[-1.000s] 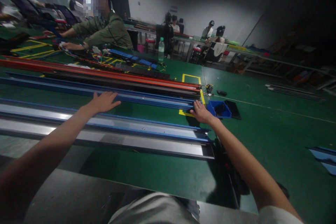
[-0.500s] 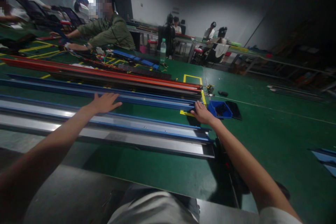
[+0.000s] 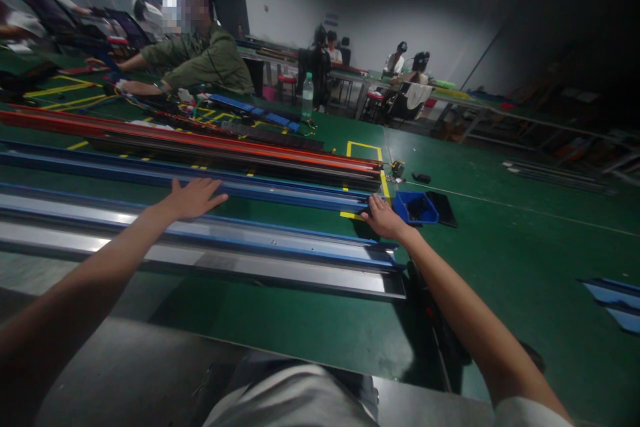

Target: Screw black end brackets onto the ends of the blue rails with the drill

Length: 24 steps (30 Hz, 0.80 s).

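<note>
Across the green table lies a long blue channel-shaped metal rail (image 3: 300, 196). My left hand (image 3: 193, 199) rests on its near side, fingers spread and palm down, gripping nothing. At the rail's right end, my right hand (image 3: 384, 217) has its fingers bent over the top and its thumb at the near side. Closer to me lies a silver rail with blue edges (image 3: 280, 241), and nearest of all is a wider silver channel (image 3: 300, 271). Beyond the blue rail is an orange-red rail (image 3: 240, 145) with dark strips along it.
Right of my right hand sit a blue parts bin (image 3: 416, 208), a black flat piece (image 3: 442, 209) and a tape measure (image 3: 397, 167). A water bottle (image 3: 307, 95) stands farther back. Across the table, a co-worker (image 3: 210, 60) in a green jacket handles wires (image 3: 175, 107).
The view has shifted slightly, so everything sits a little farther left. Both hands keep their places on the blue rail.
</note>
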Available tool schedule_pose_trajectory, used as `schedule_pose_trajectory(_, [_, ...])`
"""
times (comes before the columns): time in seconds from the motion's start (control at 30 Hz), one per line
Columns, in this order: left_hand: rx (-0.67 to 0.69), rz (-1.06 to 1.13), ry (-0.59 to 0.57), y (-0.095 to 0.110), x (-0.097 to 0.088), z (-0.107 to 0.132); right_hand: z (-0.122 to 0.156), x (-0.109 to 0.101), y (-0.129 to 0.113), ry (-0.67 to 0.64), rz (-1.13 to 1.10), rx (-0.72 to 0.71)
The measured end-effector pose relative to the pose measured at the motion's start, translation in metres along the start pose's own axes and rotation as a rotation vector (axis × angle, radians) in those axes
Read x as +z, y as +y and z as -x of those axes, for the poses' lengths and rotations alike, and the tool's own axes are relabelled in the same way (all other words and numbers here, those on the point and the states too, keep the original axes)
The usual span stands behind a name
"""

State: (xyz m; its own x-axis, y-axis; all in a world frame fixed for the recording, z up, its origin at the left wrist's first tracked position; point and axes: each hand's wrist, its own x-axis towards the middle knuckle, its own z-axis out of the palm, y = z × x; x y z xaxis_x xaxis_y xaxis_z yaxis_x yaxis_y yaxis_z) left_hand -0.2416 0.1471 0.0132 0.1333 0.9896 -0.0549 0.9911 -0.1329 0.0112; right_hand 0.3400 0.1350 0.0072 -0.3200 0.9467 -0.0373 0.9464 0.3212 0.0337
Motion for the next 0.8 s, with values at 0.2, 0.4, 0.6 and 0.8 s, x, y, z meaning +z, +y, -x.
schedule_pose_trajectory(0.2, [-0.005, 0.006, 0.001, 0.000, 0.000, 0.001, 0.004, -0.001, -0.003, -0.001, 0.007, 0.000])
schedule_pose_trajectory(0.4, [-0.018, 0.005, -0.001, 0.001, 0.000, 0.003, 0.007, -0.001, -0.004, 0.006, 0.003, -0.013])
schedule_pose_trajectory(0.6, [-0.027, 0.004, 0.003, 0.003, -0.001, 0.005, 0.009, -0.003, -0.005, 0.003, 0.001, -0.024])
schedule_pose_trajectory(0.8, [-0.036, -0.006, -0.022, 0.002, -0.001, 0.005, 0.012, -0.005, -0.006, -0.009, -0.014, -0.034])
